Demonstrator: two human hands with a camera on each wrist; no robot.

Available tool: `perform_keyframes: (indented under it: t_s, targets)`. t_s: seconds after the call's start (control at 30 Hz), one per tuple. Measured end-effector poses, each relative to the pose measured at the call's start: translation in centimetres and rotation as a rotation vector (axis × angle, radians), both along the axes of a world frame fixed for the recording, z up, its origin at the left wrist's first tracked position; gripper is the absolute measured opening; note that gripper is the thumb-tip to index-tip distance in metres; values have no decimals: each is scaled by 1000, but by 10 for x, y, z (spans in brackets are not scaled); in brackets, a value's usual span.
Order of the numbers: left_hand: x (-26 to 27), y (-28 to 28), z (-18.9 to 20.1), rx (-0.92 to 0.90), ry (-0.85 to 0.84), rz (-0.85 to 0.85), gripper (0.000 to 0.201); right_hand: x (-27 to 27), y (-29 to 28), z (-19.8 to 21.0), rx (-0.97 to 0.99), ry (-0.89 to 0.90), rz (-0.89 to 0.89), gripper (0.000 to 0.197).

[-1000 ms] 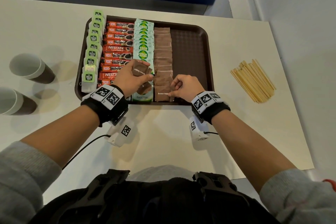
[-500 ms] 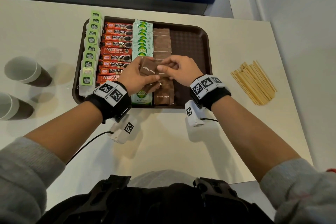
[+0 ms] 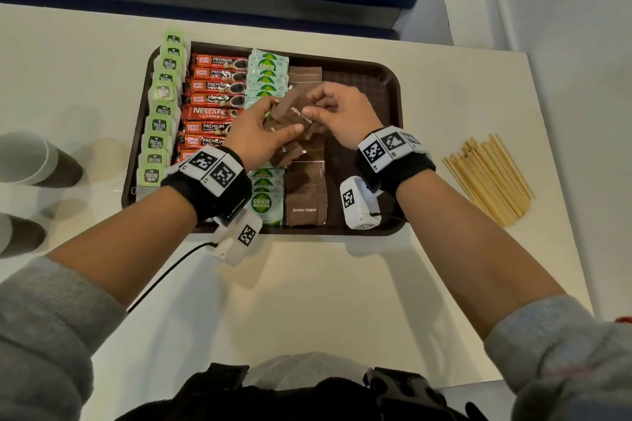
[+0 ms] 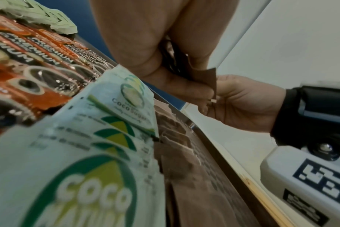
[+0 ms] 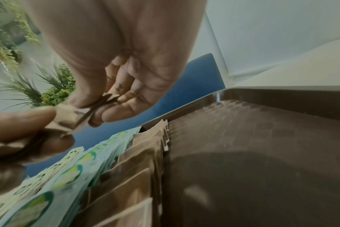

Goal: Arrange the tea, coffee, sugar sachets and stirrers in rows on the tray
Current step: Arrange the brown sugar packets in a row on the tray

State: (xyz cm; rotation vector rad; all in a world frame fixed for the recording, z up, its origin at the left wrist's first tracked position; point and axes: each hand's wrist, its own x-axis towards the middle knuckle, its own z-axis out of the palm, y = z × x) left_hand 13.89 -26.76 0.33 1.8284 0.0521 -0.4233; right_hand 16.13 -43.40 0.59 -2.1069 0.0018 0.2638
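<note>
Sachet (image 3: pixel 293 112) of brown sugar sits pinched between right hand (image 3: pixel 337 113) and left hand (image 3: pixel 254 138); brown row (image 3: pixel 305 196) lies toward six o'clock.

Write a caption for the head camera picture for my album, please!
Both hands, left hand and right hand, hold brown sugar sachets above the tray.

The red coffee sticks (image 3: pixel 215 79) read "Great Taste PREMIUM CLASSIC"; one red stick (image 3: pixel 210 112) reads "NESCAFE CLASSIC". The pale green sachets (image 3: pixel 262 203) read "COCO NATURA", the brown sachet (image 3: pixel 305 205) "Brown Sugar", the tea tags (image 3: pixel 151 175) "McCoy teas".
</note>
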Motion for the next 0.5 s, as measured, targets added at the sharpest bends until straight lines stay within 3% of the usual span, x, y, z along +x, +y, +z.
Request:
perform_keyframes:
  t_s: [0.13, 0.27, 0.5]
  targets:
    - [19, -3, 0, -51, 18, 79, 17, 21, -13, -2, -80, -59, 1, 23]
    - [36, -3, -1, -144, 83, 166, 18, 45, -24, -2, -136, -103, -43, 25]
    - [51, 1, -3, -130, 83, 193, 17, 81, -25, -14, -136, -49, -231, 32]
